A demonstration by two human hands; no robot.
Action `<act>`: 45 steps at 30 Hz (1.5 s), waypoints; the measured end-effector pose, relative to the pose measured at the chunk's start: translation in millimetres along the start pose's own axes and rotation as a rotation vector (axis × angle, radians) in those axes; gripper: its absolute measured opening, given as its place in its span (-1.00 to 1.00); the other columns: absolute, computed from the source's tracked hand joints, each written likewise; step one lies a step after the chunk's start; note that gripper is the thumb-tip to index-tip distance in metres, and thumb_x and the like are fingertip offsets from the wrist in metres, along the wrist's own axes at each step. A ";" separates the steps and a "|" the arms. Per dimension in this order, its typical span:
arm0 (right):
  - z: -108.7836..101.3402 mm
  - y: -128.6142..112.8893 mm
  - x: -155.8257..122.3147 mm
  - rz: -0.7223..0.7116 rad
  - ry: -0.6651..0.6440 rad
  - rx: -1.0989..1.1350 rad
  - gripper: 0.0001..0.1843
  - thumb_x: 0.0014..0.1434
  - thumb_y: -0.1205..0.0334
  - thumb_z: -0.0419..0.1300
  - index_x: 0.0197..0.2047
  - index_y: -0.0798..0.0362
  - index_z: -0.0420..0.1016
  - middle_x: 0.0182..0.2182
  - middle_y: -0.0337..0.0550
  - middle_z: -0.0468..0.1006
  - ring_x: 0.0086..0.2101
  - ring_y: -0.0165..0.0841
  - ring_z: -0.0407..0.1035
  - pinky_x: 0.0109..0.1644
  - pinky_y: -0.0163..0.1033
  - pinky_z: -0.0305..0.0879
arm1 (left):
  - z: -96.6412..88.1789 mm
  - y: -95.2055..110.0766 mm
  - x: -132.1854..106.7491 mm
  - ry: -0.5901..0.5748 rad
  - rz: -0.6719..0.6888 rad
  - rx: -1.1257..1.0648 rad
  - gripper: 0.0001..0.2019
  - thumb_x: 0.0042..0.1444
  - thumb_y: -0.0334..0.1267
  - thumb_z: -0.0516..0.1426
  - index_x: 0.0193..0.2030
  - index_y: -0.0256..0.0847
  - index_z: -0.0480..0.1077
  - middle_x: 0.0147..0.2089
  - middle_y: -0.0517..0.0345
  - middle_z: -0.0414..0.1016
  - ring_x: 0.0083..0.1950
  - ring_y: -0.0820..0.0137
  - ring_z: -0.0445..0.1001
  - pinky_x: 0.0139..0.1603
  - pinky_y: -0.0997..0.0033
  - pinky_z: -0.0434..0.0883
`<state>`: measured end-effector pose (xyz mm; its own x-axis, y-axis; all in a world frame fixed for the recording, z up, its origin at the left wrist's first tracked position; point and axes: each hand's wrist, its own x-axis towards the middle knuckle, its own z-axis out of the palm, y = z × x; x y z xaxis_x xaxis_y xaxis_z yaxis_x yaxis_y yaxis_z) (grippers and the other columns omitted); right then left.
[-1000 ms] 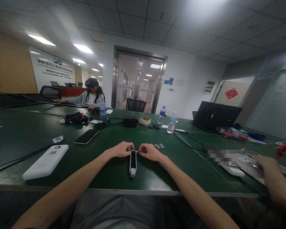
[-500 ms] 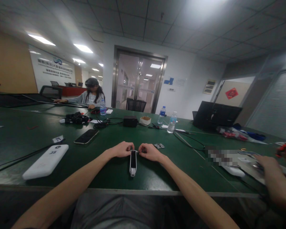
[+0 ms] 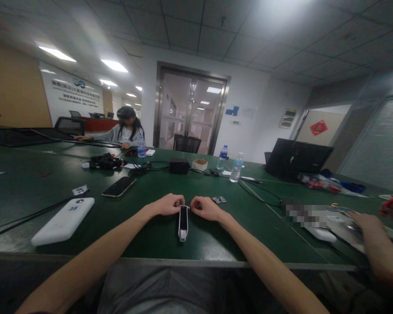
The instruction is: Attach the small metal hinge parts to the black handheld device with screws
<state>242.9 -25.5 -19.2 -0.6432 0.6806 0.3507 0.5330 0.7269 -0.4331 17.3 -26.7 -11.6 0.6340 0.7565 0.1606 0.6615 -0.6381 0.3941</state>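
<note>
A slim black-and-white device (image 3: 183, 222) lies lengthwise on the green table (image 3: 216, 235) in front of me. My left hand (image 3: 168, 204) is curled against its far end from the left, fingers closed on that end. My right hand (image 3: 205, 208) is pinched at the same end from the right, holding something too small to make out. A few small metal parts (image 3: 218, 199) lie just beyond my right hand.
A white power bank (image 3: 63, 220) and a phone (image 3: 118, 186) lie to the left. Cables, a black box (image 3: 179, 165), water bottles (image 3: 236, 167) and a laptop (image 3: 296, 158) stand further back. Another person's hand (image 3: 363, 220) works at the right; someone sits at the far left.
My hands have stayed at the device's far end. The other person's hand at the right has shifted slightly.
</note>
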 end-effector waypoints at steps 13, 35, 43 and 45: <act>0.5 2.1 0.3 0.012 -0.017 0.021 -0.86 0.03 0.39 0.15 -0.28 0.09 0.45 -0.38 -0.21 0.51 -0.40 -0.45 0.37 -0.30 -0.37 0.27 | -1.9 1.9 0.0 0.004 0.002 0.010 -0.76 0.07 -0.16 0.05 -0.16 -0.20 0.38 -0.48 0.27 0.30 -0.49 0.48 0.27 -0.48 0.54 0.15; 1.8 4.7 1.2 0.008 -0.018 -0.011 -0.89 0.04 0.36 0.15 -0.29 0.08 0.44 -0.42 -0.24 0.50 -0.43 -0.46 0.36 -0.34 -0.38 0.24 | -3.7 6.6 -0.9 -0.001 0.003 0.025 -0.76 0.07 -0.18 0.05 -0.16 -0.21 0.38 -0.50 0.27 0.31 -0.50 0.48 0.27 -0.47 0.54 0.16; 0.5 3.0 0.7 0.012 -0.027 -0.006 -0.89 0.07 0.33 0.14 -0.29 0.08 0.44 -0.42 -0.23 0.50 -0.43 -0.45 0.35 -0.34 -0.37 0.24 | -3.7 6.6 -0.4 0.002 0.010 0.033 -0.76 0.08 -0.17 0.05 -0.16 -0.21 0.38 -0.47 0.25 0.34 -0.48 0.46 0.29 -0.45 0.53 0.17; -0.1 1.6 0.7 0.011 -0.028 -0.014 -0.90 0.07 0.33 0.14 -0.30 0.08 0.45 -0.43 -0.23 0.50 -0.44 -0.46 0.35 -0.34 -0.38 0.23 | -2.5 5.1 0.3 0.002 0.002 0.031 -0.76 0.08 -0.17 0.05 -0.16 -0.21 0.37 -0.47 0.25 0.35 -0.48 0.46 0.30 -0.45 0.53 0.17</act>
<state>243.4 -24.0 -19.5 -0.6523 0.6859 0.3225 0.5477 0.7207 -0.4250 19.9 -29.3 -7.3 0.6342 0.7557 0.1630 0.6728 -0.6434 0.3652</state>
